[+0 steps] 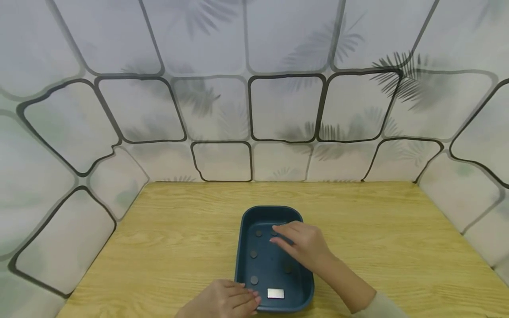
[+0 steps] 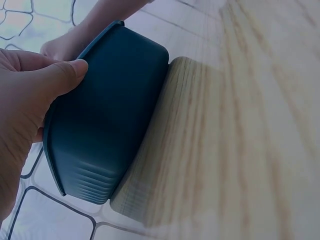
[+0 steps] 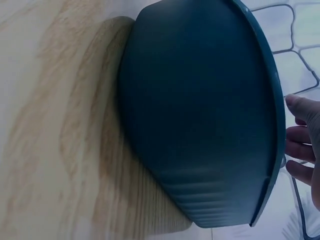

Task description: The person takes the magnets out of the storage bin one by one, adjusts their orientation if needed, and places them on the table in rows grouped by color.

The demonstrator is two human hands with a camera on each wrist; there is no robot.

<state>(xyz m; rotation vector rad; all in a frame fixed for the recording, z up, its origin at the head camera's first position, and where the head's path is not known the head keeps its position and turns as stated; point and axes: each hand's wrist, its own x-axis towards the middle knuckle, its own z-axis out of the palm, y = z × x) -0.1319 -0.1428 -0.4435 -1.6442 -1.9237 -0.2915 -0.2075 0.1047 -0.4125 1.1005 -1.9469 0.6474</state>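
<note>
A dark blue rectangular plastic tray [image 1: 272, 211] with rounded corners lies on the table. On its floor are several small grey coin-like discs, such as one near the left wall [image 1: 253, 254] and one nearer the front [image 1: 254, 280]. A shiny pale rectangular piece [image 1: 275, 293] lies flat near the front end. My left hand [image 1: 228, 298] grips the rim at the near left corner, its thumb [image 2: 70, 75] against the outer wall. Above the far part of the tray is my right hand [image 1: 304, 243], thumb and fingers apart, close to another grey disc [image 1: 274, 232].
The wood-grain table [image 1: 179, 234] extends on both sides of the tray and behind it. A pale curtain-like backdrop [image 1: 284, 108] with dark outlined squares and leaf prints stands along the back and sides.
</note>
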